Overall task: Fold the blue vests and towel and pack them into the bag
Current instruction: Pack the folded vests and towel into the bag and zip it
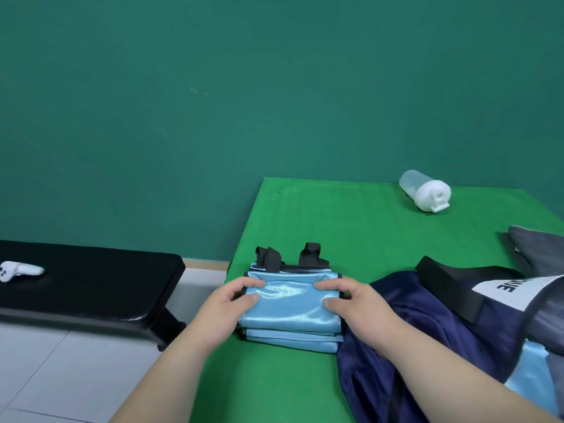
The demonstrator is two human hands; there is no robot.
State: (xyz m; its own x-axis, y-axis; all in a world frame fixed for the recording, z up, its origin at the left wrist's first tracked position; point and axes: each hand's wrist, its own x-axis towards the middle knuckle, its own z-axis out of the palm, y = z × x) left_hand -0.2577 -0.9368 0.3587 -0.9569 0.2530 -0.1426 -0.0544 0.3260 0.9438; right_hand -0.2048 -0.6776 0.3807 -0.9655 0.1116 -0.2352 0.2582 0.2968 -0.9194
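L hand [232, 303] & R hand [351, 303] each grip a side edge of the folded blue vests [290, 306] between them, fingers curled over the fabric, stack on green mat [290, 389]. Navy bag [433, 325] lies just right of R hand, w/ grey towel [537, 248] farther right, past the bag.
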